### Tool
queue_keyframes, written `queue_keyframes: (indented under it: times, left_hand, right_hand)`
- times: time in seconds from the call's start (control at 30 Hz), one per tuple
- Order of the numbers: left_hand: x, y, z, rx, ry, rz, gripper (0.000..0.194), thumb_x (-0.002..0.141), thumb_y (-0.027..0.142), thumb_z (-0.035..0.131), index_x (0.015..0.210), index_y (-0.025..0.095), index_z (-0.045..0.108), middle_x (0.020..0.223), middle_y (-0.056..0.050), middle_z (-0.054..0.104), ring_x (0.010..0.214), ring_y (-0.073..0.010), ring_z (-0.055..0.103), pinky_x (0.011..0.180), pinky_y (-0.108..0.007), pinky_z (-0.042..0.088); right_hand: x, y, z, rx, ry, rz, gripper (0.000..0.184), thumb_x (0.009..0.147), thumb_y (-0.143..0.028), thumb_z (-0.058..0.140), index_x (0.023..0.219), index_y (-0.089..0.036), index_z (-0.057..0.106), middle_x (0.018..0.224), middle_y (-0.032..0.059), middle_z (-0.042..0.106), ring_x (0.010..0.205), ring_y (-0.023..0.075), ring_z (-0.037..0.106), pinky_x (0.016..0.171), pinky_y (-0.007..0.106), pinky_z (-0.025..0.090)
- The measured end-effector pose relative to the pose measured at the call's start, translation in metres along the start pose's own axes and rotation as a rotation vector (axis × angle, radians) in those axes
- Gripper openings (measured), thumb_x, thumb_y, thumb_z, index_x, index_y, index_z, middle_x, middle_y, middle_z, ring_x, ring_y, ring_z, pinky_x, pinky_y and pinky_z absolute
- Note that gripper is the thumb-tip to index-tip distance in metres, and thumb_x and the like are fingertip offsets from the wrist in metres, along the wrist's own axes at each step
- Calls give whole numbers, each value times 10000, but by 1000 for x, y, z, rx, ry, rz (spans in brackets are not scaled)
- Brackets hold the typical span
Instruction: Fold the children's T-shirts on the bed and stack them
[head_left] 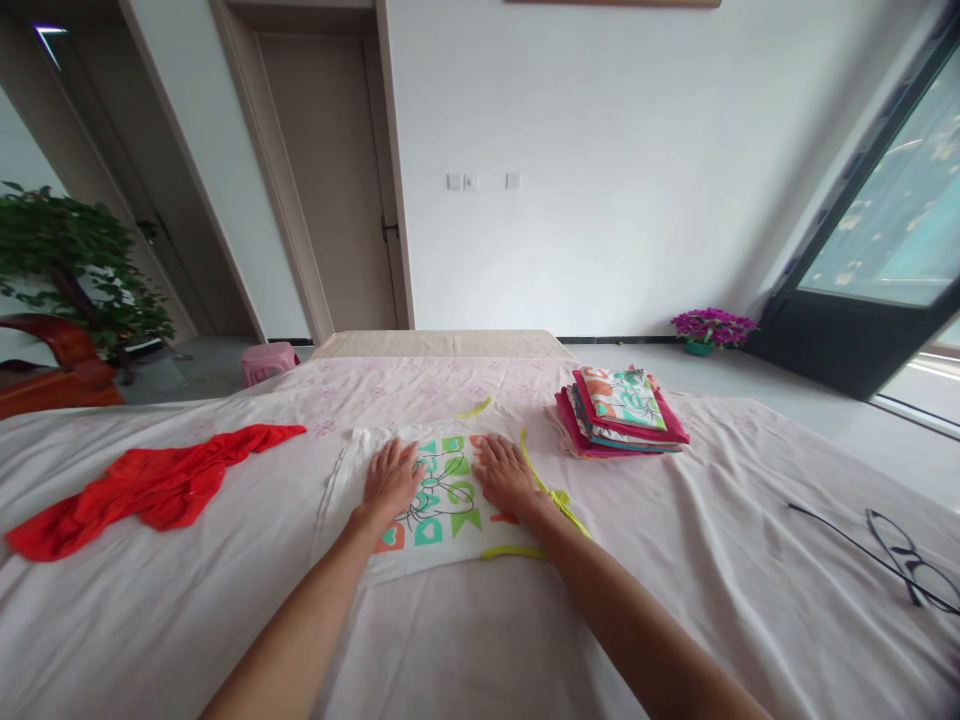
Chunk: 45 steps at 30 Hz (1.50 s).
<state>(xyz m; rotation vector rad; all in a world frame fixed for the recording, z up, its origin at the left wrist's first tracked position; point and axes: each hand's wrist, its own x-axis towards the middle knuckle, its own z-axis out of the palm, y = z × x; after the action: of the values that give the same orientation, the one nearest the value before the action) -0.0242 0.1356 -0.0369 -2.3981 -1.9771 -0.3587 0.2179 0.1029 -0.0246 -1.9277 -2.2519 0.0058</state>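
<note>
A white sleeveless top [439,500] with yellow-green trim and a printed pattern of coloured letters and line drawing lies spread out in front of me. Its neck end, with a small yellow bow, points to the right. My left hand [391,482] rests flat on the hem side of the print, fingers stretched out. Across the print, my right hand [508,478] also presses flat on the cloth, near the neck end. Both palms touch the top, and neither hand grips it.
A stack of folded clothes [622,410] sits to the right. Crumpled red cloth [172,480] lies at the left. Black-framed glasses [900,560] rest near the right edge. All lie on a pale sheet [705,600]. Beyond stand a pink stool [270,362] and purple flowers [711,328].
</note>
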Motion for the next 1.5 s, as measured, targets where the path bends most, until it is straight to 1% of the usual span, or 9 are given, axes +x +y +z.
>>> queue_keyframes:
  times: [0.17,0.33,0.5,0.63,0.73,0.97,1.13,1.33,1.5]
  left_hand:
    - [3,-63,-7,26,-11,-166,645,943,580,300,1497,254,359,1573,-150,317,1444,-338,266,1126,-537,213]
    - [-6,-99,-17,63,-11,-302,629,956,547,252,1498,245,358,1559,-165,337,1425,-351,298,1105,-554,228]
    - [-15,-75,-33,107,-26,-367,597,950,437,315,1459,142,420,1523,-233,364,1409,-392,315,1112,-558,203]
    - [-29,-33,-30,36,-28,-233,630,960,488,273,1487,158,377,1552,-191,337,1431,-342,294,1132,-484,228]
    - [-45,-14,-23,27,-35,-163,633,968,506,267,1487,163,385,1559,-194,324,1436,-349,288,1135,-484,226]
    - [-66,-27,-18,176,14,-120,615,965,528,309,1498,226,370,1555,-141,359,1436,-309,303,1149,-458,212]
    - [-70,-32,-18,192,23,-150,594,972,514,291,1502,255,356,1555,-120,363,1427,-292,316,1145,-453,230]
    - [-69,-32,-17,184,29,-151,586,968,505,312,1492,249,373,1547,-135,370,1421,-288,324,1143,-460,229]
    - [-69,-33,-18,192,46,-149,574,965,501,329,1479,253,393,1537,-129,386,1408,-286,339,1136,-456,243]
  right_hand:
    - [-1,39,-3,-28,-23,45,633,999,-452,261,1531,-110,290,1595,126,209,1477,286,181,1183,499,147]
    - [-2,43,-6,-25,-53,86,643,1004,-466,232,1538,-109,264,1605,116,169,1484,274,154,1182,517,107]
    - [1,32,-11,-39,-116,164,670,994,-480,251,1545,-101,228,1613,135,136,1492,291,90,1172,540,67]
    - [-10,17,-13,-33,-92,125,676,988,-497,264,1549,-122,226,1618,132,126,1492,305,64,1169,547,59]
    - [-24,14,-14,-5,-117,46,666,991,-507,250,1551,-148,228,1621,108,129,1491,293,95,1170,544,85]
    - [-38,52,-21,-40,-104,103,644,993,-493,276,1548,-167,243,1610,77,186,1477,290,167,1168,556,118]
    - [-44,83,-17,35,-36,49,591,996,-442,299,1524,-176,323,1582,67,291,1466,257,221,1192,472,144]
    - [-46,112,-8,309,76,-24,516,968,-440,371,1397,-197,525,1500,80,443,1414,237,345,1182,429,229]
    - [-53,118,-12,700,167,-86,472,833,-435,590,1240,-203,641,1352,102,593,1267,271,524,1110,446,357]
